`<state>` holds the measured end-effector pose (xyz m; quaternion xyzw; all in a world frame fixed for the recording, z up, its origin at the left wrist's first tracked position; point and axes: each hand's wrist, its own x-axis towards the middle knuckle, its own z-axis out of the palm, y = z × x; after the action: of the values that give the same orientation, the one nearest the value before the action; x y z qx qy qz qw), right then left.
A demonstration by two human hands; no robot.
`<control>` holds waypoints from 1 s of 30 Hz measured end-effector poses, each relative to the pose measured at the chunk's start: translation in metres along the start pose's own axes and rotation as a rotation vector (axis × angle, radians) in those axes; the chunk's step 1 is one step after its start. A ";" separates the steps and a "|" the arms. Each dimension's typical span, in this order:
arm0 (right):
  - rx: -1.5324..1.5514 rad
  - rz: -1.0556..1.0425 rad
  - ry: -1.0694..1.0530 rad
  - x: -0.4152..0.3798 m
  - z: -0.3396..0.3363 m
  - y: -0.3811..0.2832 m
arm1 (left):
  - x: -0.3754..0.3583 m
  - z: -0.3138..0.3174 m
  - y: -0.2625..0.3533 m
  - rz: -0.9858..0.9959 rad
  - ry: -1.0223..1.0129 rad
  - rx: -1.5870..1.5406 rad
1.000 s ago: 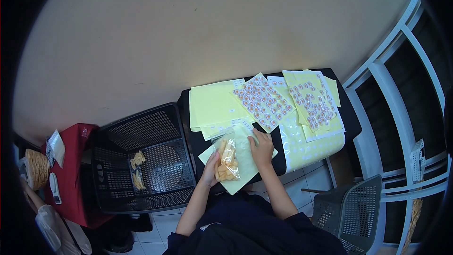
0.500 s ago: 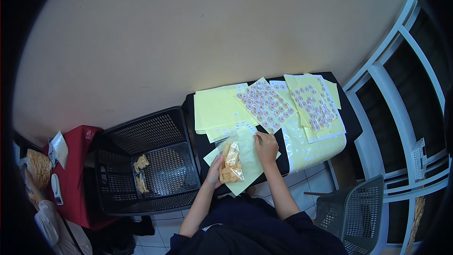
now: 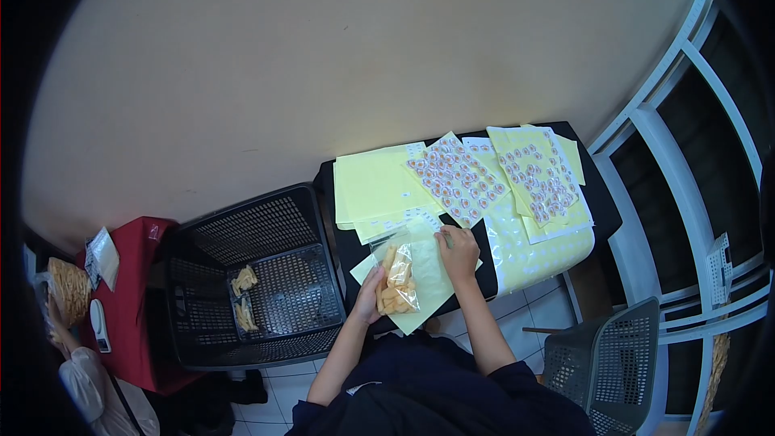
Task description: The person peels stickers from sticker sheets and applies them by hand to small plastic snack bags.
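My left hand (image 3: 369, 296) is wrapped round the left side of a clear plastic bag (image 3: 397, 278) holding pale yellow snack sticks. The bag stands tilted over a pale yellow sheet (image 3: 433, 270) on the black-covered table. Over the right part of that sheet is my right hand (image 3: 459, 253), its fingers curled and drawn together near the sheet's upper right. Whatever lies between those fingertips is too small to make out. Just beyond it is a sheet of round orange-and-white stickers (image 3: 456, 178).
A second sticker sheet (image 3: 539, 182) and yellow backing sheets (image 3: 375, 186) cover the table's far side. A black crate (image 3: 315, 291) with two snack bags (image 3: 244, 280) stands at left. Beyond it, another person's hand (image 3: 58, 319) is by a red-covered table (image 3: 133, 299). A grey chair (image 3: 617, 363) is at right.
My right hand's fingers have shifted slightly and curl a little more near the sheet. The bag stays in my left hand with barely any movement. The whole view has moved slightly.
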<state>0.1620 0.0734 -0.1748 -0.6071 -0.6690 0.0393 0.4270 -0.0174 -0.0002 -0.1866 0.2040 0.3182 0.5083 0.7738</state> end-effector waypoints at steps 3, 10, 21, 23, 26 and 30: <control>-0.024 0.004 -0.009 0.001 0.000 -0.001 | 0.002 -0.006 -0.002 -0.014 -0.002 -0.001; -0.068 -0.108 0.076 0.000 -0.008 -0.004 | 0.001 -0.009 -0.004 -0.020 0.029 -0.020; -0.010 0.087 -0.087 -0.001 -0.006 -0.009 | 0.004 -0.006 -0.002 -0.034 -0.027 -0.040; -0.050 0.030 -0.084 0.002 -0.007 -0.009 | 0.005 -0.005 0.000 -0.039 -0.046 -0.077; -0.087 0.001 -0.112 0.005 -0.009 -0.012 | 0.003 -0.005 0.001 -0.042 -0.056 -0.072; -0.083 0.058 -0.170 0.009 -0.012 -0.011 | 0.000 0.003 0.004 -0.033 -0.022 -0.052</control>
<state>0.1612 0.0729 -0.1560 -0.6380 -0.6858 0.0753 0.3419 -0.0181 0.0016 -0.1815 0.1844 0.2996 0.5014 0.7905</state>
